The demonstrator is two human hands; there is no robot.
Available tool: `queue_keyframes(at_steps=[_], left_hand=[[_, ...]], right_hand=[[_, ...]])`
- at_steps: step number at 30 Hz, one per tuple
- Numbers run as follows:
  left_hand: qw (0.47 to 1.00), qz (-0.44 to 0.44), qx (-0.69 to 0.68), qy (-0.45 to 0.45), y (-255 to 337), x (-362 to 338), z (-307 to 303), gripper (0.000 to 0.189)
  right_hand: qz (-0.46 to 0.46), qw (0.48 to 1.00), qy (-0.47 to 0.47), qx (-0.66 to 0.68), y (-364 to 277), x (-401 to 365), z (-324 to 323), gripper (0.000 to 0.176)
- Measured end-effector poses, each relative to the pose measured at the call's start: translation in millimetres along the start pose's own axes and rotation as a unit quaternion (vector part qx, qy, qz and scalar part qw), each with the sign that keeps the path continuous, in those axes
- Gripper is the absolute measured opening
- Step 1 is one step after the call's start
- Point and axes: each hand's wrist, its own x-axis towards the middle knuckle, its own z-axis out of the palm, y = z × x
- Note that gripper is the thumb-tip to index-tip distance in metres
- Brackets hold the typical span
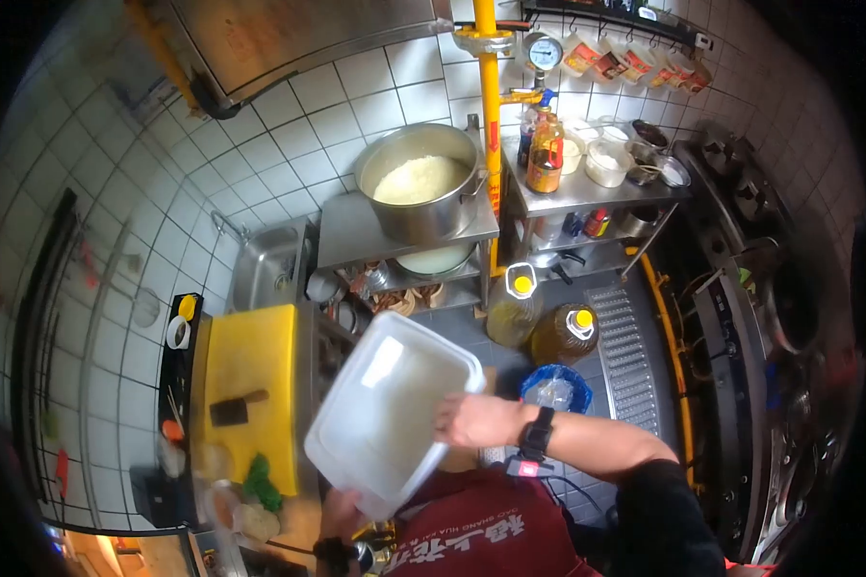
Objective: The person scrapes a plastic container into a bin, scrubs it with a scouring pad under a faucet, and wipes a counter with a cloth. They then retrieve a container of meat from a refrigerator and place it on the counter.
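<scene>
A white rectangular plastic tub [361,389] is tilted in front of my chest, its open side toward the camera. My right hand [476,420] is closed over its right rim, with a dark band on the wrist. My left hand [342,510] grips the lower left corner, blurred and partly hidden by the tub. What the tub holds, if anything, I cannot make out. Left of it, a dark-bladed cleaver [229,413] lies on a yellow cutting board [250,351], near some green leaves [262,484].
Ahead, a large steel pot [421,216] with pale contents stands on a steel table [342,245]. Two oil jugs [512,317] and a blue-lined bin [556,387] are on the floor. A sink [269,264] is at left, a stove [726,327] at right.
</scene>
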Motion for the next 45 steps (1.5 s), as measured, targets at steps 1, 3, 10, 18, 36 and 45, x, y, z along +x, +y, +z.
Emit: queue_keyframes(at_steps=[1, 3, 10, 18, 36, 45], left_hand=[[0.999, 0.042, -0.012, 0.015, -2.2, 16.2, -4.3, 0.046], [0.995, 0.088, -0.033, 0.038, 15.7, 34.7, 2.1, 0.047], [0.978, 0.117, -0.100, 0.140, 94.3, 173.0, -16.7, 0.041], [0.981, 0.160, -0.109, -0.005, 215.4, 415.6, -21.5, 0.030], [0.998, -0.004, -0.059, 0.039, 271.1, 500.8, 43.7, 0.097], [0.962, -0.075, 0.259, -0.046, 100.7, 389.4, -111.0, 0.051]], right_hand=[[0.024, 0.998, 0.052, 0.003, 10.8, 2.6, 0.5, 0.017], [0.069, 0.990, 0.121, -0.010, 29.4, 8.6, -10.9, 0.040], [0.352, 0.908, 0.223, 0.047, 72.5, -64.6, 33.1, 0.023], [0.751, 0.645, 0.030, 0.137, -14.1, -195.2, 191.1, 0.051], [0.799, 0.538, -0.091, 0.253, -100.3, -246.3, 346.0, 0.036], [0.708, 0.613, -0.119, 0.330, 143.6, -273.6, 253.1, 0.040]])
